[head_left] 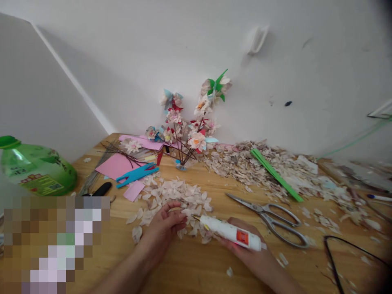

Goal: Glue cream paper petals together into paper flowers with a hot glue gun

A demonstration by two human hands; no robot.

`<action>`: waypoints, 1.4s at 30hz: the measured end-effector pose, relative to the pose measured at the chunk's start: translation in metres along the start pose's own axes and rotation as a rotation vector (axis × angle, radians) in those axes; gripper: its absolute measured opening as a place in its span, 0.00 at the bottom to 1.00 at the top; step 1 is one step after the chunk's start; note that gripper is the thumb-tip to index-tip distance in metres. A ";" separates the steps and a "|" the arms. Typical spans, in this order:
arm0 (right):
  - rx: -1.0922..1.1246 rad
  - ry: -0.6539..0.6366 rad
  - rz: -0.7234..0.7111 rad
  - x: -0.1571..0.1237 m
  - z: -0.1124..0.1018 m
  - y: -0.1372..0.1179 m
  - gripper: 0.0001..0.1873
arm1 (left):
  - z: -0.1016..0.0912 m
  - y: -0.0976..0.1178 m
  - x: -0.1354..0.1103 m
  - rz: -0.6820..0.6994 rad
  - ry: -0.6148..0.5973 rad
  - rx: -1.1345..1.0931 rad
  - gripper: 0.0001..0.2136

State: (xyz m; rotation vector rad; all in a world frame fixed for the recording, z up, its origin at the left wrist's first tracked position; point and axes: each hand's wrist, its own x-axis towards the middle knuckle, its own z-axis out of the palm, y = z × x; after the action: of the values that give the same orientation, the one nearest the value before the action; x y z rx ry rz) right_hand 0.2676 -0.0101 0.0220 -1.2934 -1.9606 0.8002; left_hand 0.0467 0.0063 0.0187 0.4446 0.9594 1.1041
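Observation:
A white glue gun [228, 232] with an orange switch lies in my right hand [251, 249], fingers closed around its body. Its metal nozzle points left, close to the fingertips of my left hand [168, 222]. Those fingers pinch a small pale petal [187, 212], right by the nozzle tip. Beyond and beneath both hands, a loose pile of dry whitish petals [174, 190] is spread on the wooden table [183, 269]. Open-bladed scissors [266, 214] rest to the right of the glue gun.
Handmade flowers on wire stems [197, 141] stand near the wall. Behind the scissors are a large petal heap [232, 161] and green strips [275, 173]. Pink paper [114, 166], a blue strip [136, 174] and a green bottle [39, 167] are leftward. A black cable [329, 255] lies right.

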 end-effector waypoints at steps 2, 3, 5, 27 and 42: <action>-0.004 0.008 0.005 0.000 0.000 0.001 0.15 | 0.001 0.001 -0.001 -0.004 -0.003 0.002 0.17; -0.005 0.008 0.007 0.000 0.000 0.001 0.14 | 0.001 0.001 -0.002 -0.006 -0.006 0.002 0.17; -0.002 0.026 0.015 -0.001 0.001 0.003 0.14 | 0.001 0.001 -0.002 -0.007 -0.008 -0.002 0.17; -0.050 0.134 0.059 -0.006 0.004 0.011 0.19 | 0.001 -0.004 0.000 -0.011 -0.012 -0.017 0.17; -0.088 0.151 0.049 -0.009 0.005 0.014 0.17 | 0.002 -0.003 -0.001 -0.030 0.012 -0.037 0.17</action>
State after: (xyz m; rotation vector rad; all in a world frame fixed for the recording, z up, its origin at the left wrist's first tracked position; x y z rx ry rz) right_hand 0.2742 -0.0142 0.0067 -1.4153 -1.8684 0.6258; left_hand 0.0501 0.0044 0.0183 0.3925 0.9516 1.0969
